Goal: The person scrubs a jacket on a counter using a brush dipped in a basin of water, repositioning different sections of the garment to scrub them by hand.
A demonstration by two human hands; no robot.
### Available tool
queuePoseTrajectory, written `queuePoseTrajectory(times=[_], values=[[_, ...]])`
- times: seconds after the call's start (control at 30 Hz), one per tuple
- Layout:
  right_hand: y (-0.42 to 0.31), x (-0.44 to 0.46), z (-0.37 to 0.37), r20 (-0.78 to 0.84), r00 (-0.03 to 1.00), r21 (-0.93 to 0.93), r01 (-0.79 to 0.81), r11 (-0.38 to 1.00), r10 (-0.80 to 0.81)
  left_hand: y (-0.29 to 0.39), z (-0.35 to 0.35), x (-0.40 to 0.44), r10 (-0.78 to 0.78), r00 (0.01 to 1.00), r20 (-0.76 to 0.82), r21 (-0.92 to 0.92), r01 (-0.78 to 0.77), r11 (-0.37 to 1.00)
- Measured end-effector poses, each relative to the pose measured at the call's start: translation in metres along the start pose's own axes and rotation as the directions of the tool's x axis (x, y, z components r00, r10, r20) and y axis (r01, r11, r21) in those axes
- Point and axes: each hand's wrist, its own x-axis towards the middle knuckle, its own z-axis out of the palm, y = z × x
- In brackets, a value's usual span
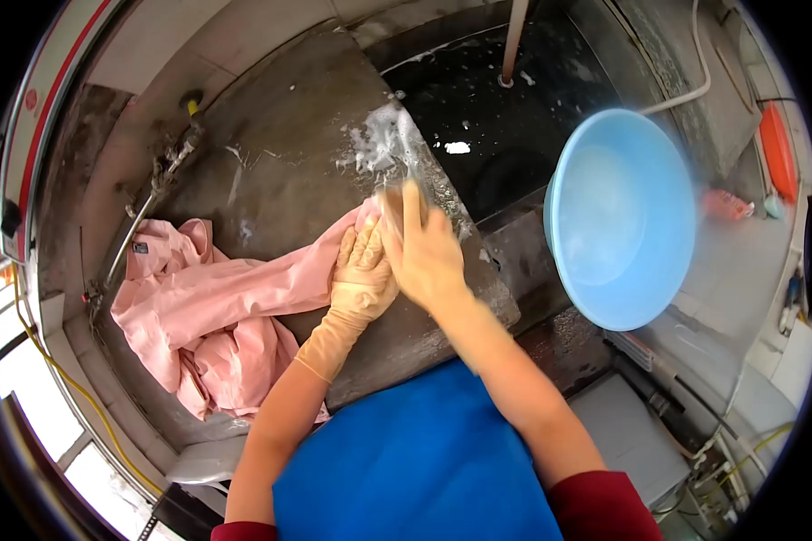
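Observation:
A pink shirt (235, 298) lies crumpled on the wet grey slab (289, 135), one sleeve stretched out to the right. My left hand (364, 270), in a pale rubber glove, presses flat on the end of that sleeve. Bare and blurred by motion, my right hand (424, 252) is wrapped round a brush (393, 209) at the sleeve's end; the brush is smeared and its underside hidden. White suds (383, 137) lie on the slab just beyond both hands.
A dark water basin (478, 117) with a pole standing in it is beyond the slab's right edge. A light blue tub (622, 221) sits at the right. Metal taps (167, 171) line the left wall. An orange-red object (778, 151) is at the far right.

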Motion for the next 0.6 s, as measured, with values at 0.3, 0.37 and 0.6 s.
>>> queuePoseTrajectory(times=[0.3,0.37,0.6], values=[[0.014,-0.025,-0.009,0.076,0.996,-0.034,0.046,0.998,-0.043,0.009,-0.007,0.007,-0.049,0.999,0.006,-0.016,0.049,0.999],[-0.004,0.036,-0.003,0.1,0.995,-0.125,0.043,0.991,-0.03,0.007,-0.007,0.005,-0.058,0.996,0.07,-0.022,0.059,0.998],[0.019,-0.053,-0.024,0.167,0.986,-0.06,0.008,0.998,0.003,0.011,-0.009,0.009,-0.084,0.996,0.007,-0.077,0.085,0.993]])
